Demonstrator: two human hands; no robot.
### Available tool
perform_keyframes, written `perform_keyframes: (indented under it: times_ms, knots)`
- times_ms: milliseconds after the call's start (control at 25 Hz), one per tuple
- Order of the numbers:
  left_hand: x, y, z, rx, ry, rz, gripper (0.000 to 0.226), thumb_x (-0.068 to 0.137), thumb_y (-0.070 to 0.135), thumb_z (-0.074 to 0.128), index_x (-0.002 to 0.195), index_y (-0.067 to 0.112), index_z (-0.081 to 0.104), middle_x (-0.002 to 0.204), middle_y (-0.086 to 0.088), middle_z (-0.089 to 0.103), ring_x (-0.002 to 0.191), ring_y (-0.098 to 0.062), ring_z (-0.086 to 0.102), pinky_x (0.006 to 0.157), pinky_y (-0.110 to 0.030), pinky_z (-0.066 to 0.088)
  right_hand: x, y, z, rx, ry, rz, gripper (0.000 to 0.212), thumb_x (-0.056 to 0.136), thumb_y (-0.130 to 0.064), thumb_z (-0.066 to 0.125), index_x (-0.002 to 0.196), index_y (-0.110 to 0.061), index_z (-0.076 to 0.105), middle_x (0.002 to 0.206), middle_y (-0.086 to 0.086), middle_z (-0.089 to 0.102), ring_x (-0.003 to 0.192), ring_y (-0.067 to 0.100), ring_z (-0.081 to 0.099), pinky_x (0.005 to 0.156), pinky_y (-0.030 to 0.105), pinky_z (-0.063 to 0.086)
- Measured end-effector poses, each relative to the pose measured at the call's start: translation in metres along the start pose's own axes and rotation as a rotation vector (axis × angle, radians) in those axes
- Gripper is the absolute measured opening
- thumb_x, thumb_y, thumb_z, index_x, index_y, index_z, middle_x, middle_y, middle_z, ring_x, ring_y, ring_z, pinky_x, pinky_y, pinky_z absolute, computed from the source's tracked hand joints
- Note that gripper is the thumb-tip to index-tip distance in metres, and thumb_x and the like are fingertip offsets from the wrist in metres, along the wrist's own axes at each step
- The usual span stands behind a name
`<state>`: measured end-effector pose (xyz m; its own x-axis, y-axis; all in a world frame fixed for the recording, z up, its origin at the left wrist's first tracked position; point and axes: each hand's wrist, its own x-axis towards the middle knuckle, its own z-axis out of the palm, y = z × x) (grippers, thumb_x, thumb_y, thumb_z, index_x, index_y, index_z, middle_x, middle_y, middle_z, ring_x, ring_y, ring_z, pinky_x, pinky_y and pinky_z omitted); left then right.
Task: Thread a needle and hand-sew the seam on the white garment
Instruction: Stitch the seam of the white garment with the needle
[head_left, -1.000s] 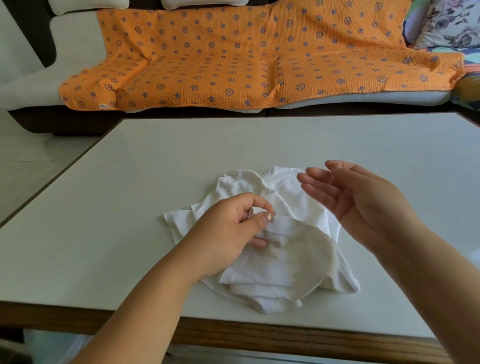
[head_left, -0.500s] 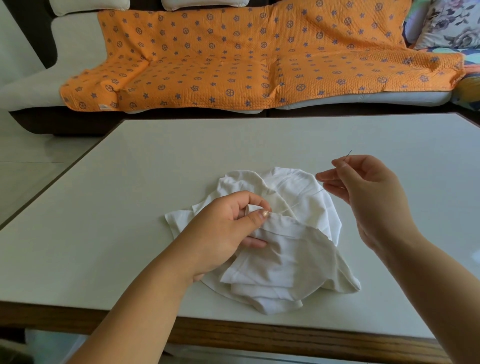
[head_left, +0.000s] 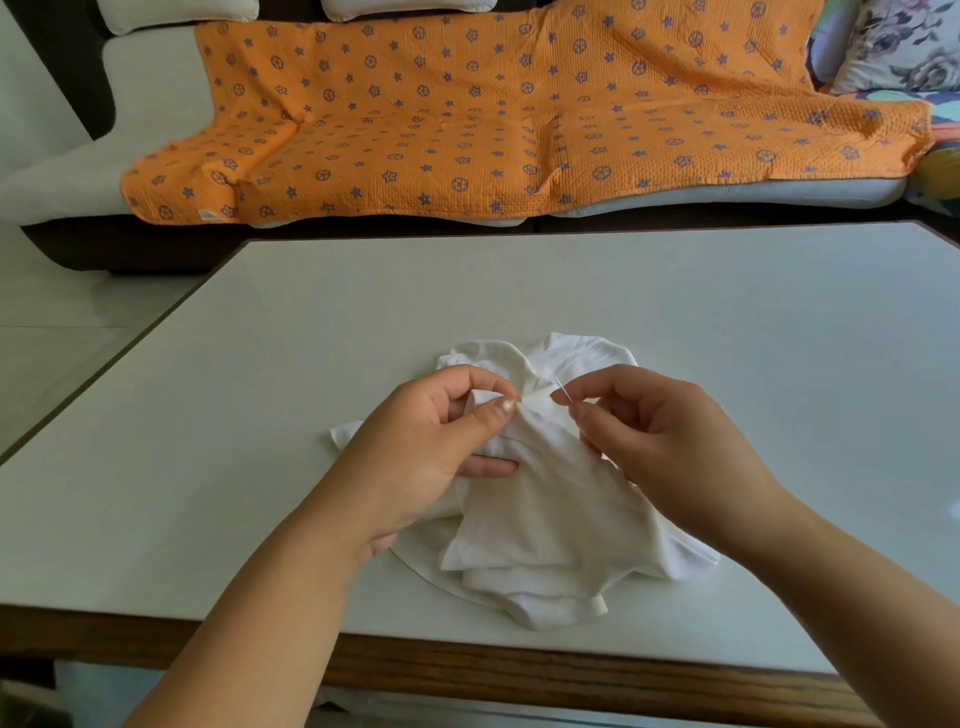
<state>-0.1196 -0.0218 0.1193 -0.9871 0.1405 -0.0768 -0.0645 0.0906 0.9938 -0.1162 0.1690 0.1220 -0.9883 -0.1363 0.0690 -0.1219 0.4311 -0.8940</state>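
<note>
A crumpled white garment (head_left: 545, 519) lies on the white table (head_left: 260, 415), near its front edge. My left hand (head_left: 441, 447) pinches a raised fold of the garment between thumb and forefinger. Just right of that fold, my right hand (head_left: 654, 441) pinches a thin needle (head_left: 563, 389) whose tip points up and left, close to the fabric edge. The thread is too fine to make out.
The table has a wooden front edge (head_left: 467, 675). Behind it stands a sofa (head_left: 78, 171) covered by an orange patterned blanket (head_left: 493, 114), with a floral cushion (head_left: 904, 47) at the far right.
My right hand went from open-fingered to pinching the needle, then moved left and down to the fold. My left hand has kept its pinch and lifted the fold a little.
</note>
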Motion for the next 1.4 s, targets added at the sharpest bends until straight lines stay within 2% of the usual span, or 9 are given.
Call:
perform_keyframes:
  times_ms: [80, 160, 320, 440, 560, 800, 1000, 1280, 1400]
  knots:
    - [-0.001, 0.001, -0.002, -0.002, 0.006, 0.004, 0.012, 0.093, 0.013, 0.061, 0.091, 0.017, 0.072, 0.08, -0.008, 0.052, 0.082, -0.018, 0.062, 0.069, -0.025, 0.059, -0.001, -0.002, -0.001, -0.001, 0.028, 0.01, 0.017, 0.092, -0.02, 0.059, 0.085, -0.031, 0.07, 0.058, -0.003, 0.056, 0.05, 0.009, 0.044, 0.052, 0.019, 0.037]
    - [-0.002, 0.003, -0.001, 0.012, 0.004, 0.005, 0.012, 0.092, 0.013, 0.063, 0.09, 0.018, 0.073, 0.083, -0.009, 0.048, 0.083, -0.018, 0.061, 0.07, -0.025, 0.059, -0.003, -0.006, -0.003, 0.048, 0.072, 0.042, 0.015, 0.094, -0.019, 0.057, 0.087, -0.027, 0.067, 0.066, -0.011, 0.069, 0.044, 0.01, 0.051, 0.048, 0.015, 0.038]
    - [-0.003, 0.005, 0.0, 0.035, 0.001, 0.017, 0.012, 0.091, 0.014, 0.064, 0.088, 0.02, 0.075, 0.085, -0.009, 0.052, 0.084, -0.019, 0.065, 0.072, -0.025, 0.059, -0.008, -0.016, -0.007, 0.232, 0.001, 0.133, 0.013, 0.099, -0.021, 0.052, 0.094, -0.014, 0.061, 0.086, -0.006, 0.075, 0.05, 0.028, 0.067, 0.04, 0.023, 0.039]
    - [-0.003, 0.006, 0.002, 0.039, 0.006, 0.023, 0.011, 0.09, 0.014, 0.065, 0.089, 0.018, 0.075, 0.082, -0.002, 0.057, 0.082, -0.016, 0.068, 0.072, -0.025, 0.059, -0.01, -0.017, -0.005, 0.279, -0.048, 0.144, 0.011, 0.097, -0.018, 0.055, 0.094, -0.012, 0.062, 0.075, 0.004, 0.074, 0.054, 0.026, 0.07, 0.052, 0.03, 0.054]
    - [-0.003, 0.005, 0.002, 0.037, -0.001, 0.027, 0.011, 0.09, 0.012, 0.065, 0.09, 0.017, 0.075, 0.084, -0.003, 0.059, 0.084, -0.017, 0.07, 0.072, -0.025, 0.059, -0.01, -0.013, -0.003, 0.132, -0.046, 0.086, 0.012, 0.095, -0.013, 0.058, 0.09, -0.02, 0.067, 0.065, 0.005, 0.073, 0.057, 0.023, 0.071, 0.065, 0.033, 0.059]
    - [-0.004, 0.006, 0.001, 0.057, 0.001, 0.037, 0.011, 0.09, 0.012, 0.065, 0.09, 0.016, 0.075, 0.082, -0.006, 0.055, 0.08, -0.015, 0.067, 0.072, -0.023, 0.058, -0.013, -0.012, -0.004, 0.062, -0.081, 0.052, 0.019, 0.09, -0.015, 0.062, 0.084, -0.028, 0.073, 0.058, 0.003, 0.07, 0.051, 0.02, 0.066, 0.059, 0.025, 0.057]
    - [-0.004, 0.006, 0.0, 0.06, 0.001, 0.032, 0.011, 0.091, 0.011, 0.064, 0.091, 0.015, 0.074, 0.085, -0.011, 0.048, 0.082, -0.018, 0.063, 0.071, -0.023, 0.058, -0.013, -0.014, -0.005, 0.062, -0.122, 0.083, 0.02, 0.09, -0.016, 0.062, 0.082, -0.03, 0.074, 0.06, 0.003, 0.071, 0.055, 0.019, 0.069, 0.066, 0.024, 0.056]
    - [-0.002, 0.003, -0.002, 0.03, -0.005, 0.009, 0.01, 0.091, 0.013, 0.065, 0.091, 0.016, 0.074, 0.093, -0.012, 0.052, 0.088, -0.028, 0.06, 0.071, -0.023, 0.058, -0.012, -0.016, -0.005, 0.152, -0.136, 0.108, 0.02, 0.092, -0.008, 0.062, 0.083, -0.021, 0.074, 0.062, 0.006, 0.071, 0.055, 0.019, 0.07, 0.06, 0.021, 0.057]
    - [-0.003, 0.003, -0.003, 0.032, -0.007, 0.008, 0.011, 0.091, 0.013, 0.064, 0.091, 0.016, 0.075, 0.091, -0.026, 0.056, 0.09, -0.03, 0.062, 0.071, -0.024, 0.058, -0.011, -0.015, -0.004, 0.178, -0.143, 0.111, 0.02, 0.092, -0.006, 0.061, 0.083, -0.019, 0.074, 0.063, 0.006, 0.071, 0.058, 0.02, 0.071, 0.061, 0.024, 0.058]
